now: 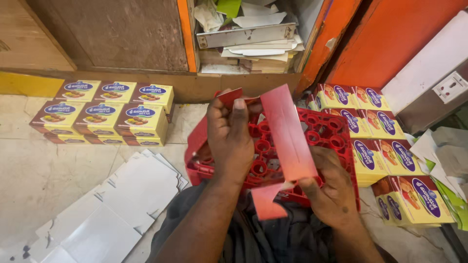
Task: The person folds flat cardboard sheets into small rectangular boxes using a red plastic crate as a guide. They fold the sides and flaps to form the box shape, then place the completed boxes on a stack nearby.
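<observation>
At the centre of the view, above a red plastic crate with round holes (319, 134), the person holds a flat red cardboard blank with side flaps (287, 134), not yet folded into a box. It could crease in a wrong place or tear at a flap, I think, because it is held only at its two ends and bends freely between them. The left hand (231, 141), at 12 o'clock of the blank, has its fingers together, pinching the upper flap with the thumb. The right hand (331, 187), at 5 o'clock, has fingers closed on the lower edge. Finished yellow-and-brown printed boxes (100, 119) are stacked at 10 o'clock, and flat white cardboard sheets (112, 209) lie at 8 o'clock on the floor.
</observation>
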